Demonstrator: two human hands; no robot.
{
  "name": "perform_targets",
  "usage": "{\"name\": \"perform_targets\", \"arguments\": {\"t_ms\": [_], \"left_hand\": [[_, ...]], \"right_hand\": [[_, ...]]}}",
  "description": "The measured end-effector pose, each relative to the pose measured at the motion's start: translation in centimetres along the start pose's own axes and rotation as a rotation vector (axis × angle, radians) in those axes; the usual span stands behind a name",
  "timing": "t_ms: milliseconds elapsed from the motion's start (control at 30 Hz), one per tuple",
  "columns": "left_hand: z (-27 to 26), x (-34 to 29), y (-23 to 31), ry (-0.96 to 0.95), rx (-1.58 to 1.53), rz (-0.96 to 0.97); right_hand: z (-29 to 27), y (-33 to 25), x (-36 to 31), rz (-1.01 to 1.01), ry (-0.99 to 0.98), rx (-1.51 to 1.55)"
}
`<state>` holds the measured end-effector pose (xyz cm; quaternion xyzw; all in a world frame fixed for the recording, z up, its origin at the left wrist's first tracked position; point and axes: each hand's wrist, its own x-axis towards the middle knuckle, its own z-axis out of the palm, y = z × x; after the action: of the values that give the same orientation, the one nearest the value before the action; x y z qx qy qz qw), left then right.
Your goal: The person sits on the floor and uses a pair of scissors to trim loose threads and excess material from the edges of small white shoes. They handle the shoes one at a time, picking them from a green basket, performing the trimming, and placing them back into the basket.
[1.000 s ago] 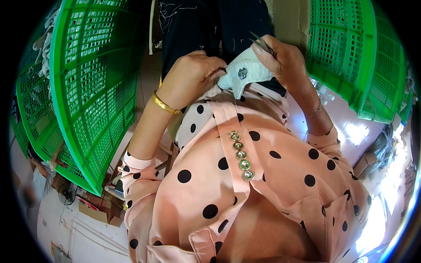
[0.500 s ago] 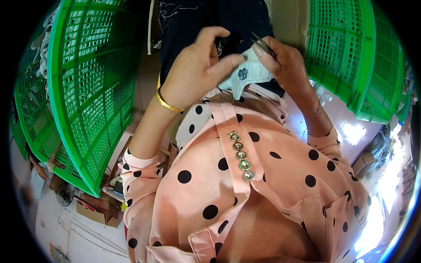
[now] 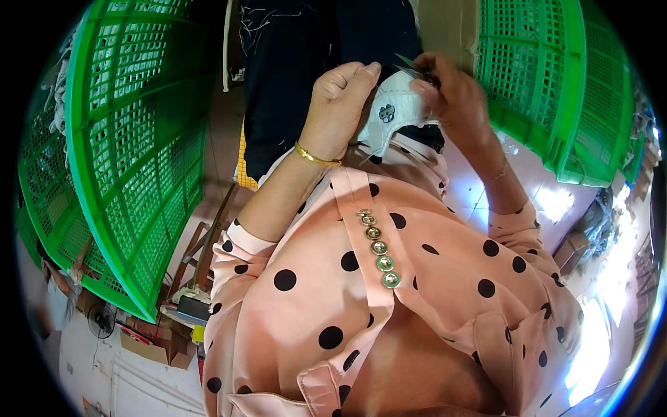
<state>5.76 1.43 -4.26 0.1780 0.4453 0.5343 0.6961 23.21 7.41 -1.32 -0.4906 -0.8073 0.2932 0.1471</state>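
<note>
A small white cloth piece [image 3: 401, 99] with a stitched edge and a grey paw-like motif is between my hands, above my lap. My left hand [image 3: 337, 108], with a gold bangle at its wrist, is closed at the cloth's left edge, thumb and forefinger pressed together. On the other side my right hand [image 3: 455, 97], somewhat blurred, grips dark, pointed small scissors [image 3: 410, 66], their tip toward the upper left. Its thumb side also lies against the cloth. The scissors' handles are mostly hidden in the fingers.
Tall green plastic baskets [image 3: 132, 139] stand at my left, and another green basket [image 3: 531, 83] is at my right. Loose threads [image 3: 267, 24] lie on my dark-covered lap. A cardboard box [image 3: 163, 344] and a fan [image 3: 101, 320] are at the lower left.
My left hand was open, fingers spread. It has moved right and closed at the cloth's edge. The right hand has shifted slightly, still with the scissors.
</note>
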Motion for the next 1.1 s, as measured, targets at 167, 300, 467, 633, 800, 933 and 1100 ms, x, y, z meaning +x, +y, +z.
{"name": "perform_targets", "arguments": {"t_ms": [167, 300, 467, 633, 800, 933, 1100], "left_hand": [[-0.3, 0.0, -0.4, 0.000, 0.010, 0.006], [-0.3, -0.4, -0.3, 0.000, 0.031, 0.004], [0.0, -0.3, -0.6, -0.001, 0.104, 0.088], [-1.3, -0.1, -0.7, 0.102, 0.291, 0.278], [-3.9, -0.7, 3.0, 0.262, 1.319, 0.886], [-3.9, -2.8, 4.6, -0.315, 1.335, 0.733], [-4.4, -0.3, 4.9, -0.470, 1.338, 0.717]], "right_hand": [[-4.2, -2.2, 1.3, -0.288, -0.192, -0.469], [-4.7, -3.9, 2.5, -0.423, -0.311, -0.627], [-4.3, -4.8, 2.9, -0.462, -0.407, -0.780], [-3.3, -3.9, 3.7, -0.511, -0.397, -0.803], [-0.8, -1.0, 3.0, -0.396, -0.089, -0.721], [1.3, -0.3, 3.6, -0.346, 0.065, -0.550], [2.3, 0.7, 4.0, -0.285, 0.125, -0.307]]}}
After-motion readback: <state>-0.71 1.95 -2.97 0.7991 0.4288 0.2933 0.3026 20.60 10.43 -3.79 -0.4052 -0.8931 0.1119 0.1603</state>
